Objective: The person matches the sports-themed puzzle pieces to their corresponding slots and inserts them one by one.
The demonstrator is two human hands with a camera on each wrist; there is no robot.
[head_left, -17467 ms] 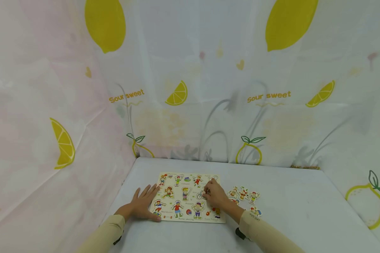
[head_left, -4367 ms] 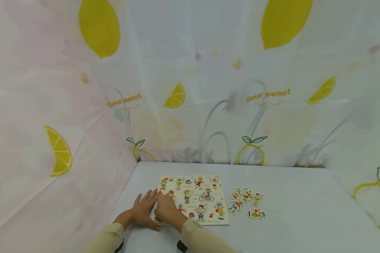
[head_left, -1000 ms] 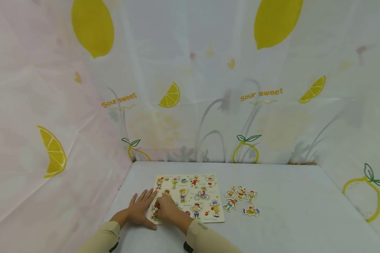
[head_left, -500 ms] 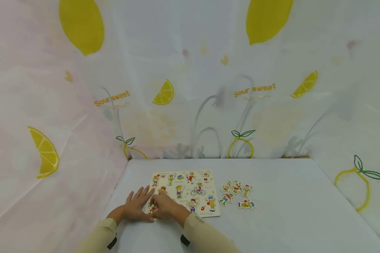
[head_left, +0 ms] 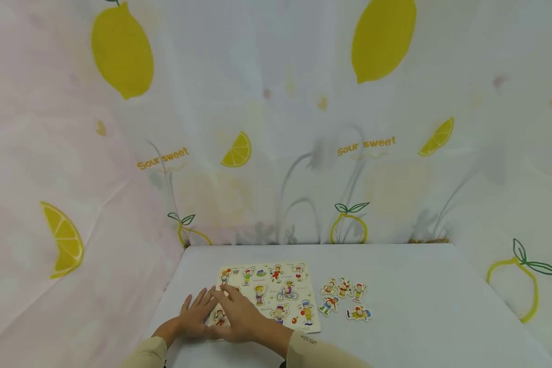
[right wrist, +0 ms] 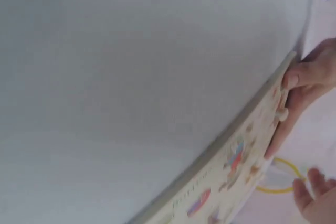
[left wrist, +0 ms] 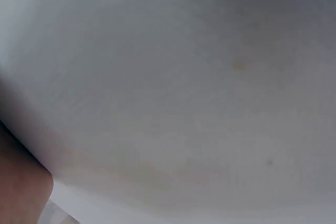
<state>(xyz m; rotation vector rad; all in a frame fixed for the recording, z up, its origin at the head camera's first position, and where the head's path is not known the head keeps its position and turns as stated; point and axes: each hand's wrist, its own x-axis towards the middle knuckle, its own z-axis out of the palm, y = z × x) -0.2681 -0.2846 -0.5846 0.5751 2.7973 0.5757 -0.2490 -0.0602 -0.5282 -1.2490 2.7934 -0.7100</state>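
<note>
A cream wooden knob puzzle board point(head_left: 314, 327) with several sport-figure pieces lies on the white table. My left hand point(head_left: 195, 317) rests at its left edge with fingers spread. In the right wrist view, the left hand's thumb point(right wrist: 296, 78) lies on the board's corner, beside a puzzle piece knob point(right wrist: 282, 114). My right hand point(head_left: 241, 319) is over the board's lower left, fingers extended and apart, near a red-clad figure piece point(head_left: 220, 318). It covers some neighbouring pieces. The left wrist view shows mostly tabletop and a bit of skin point(left wrist: 21, 195).
Right of the board lie several loose figure pieces: a blue-and-red one point(head_left: 328, 305), a lying yellow one point(head_left: 359, 313) and a green one point(head_left: 359, 291) among others. A lemon-print cloth point(head_left: 276, 194) rises behind and beside the white table point(head_left: 418, 306).
My right hand was at the board's right side, then worked with curled fingers at lower left. Now its fingers have spread. The left hand stays at the board's edge. The head view shifted.
</note>
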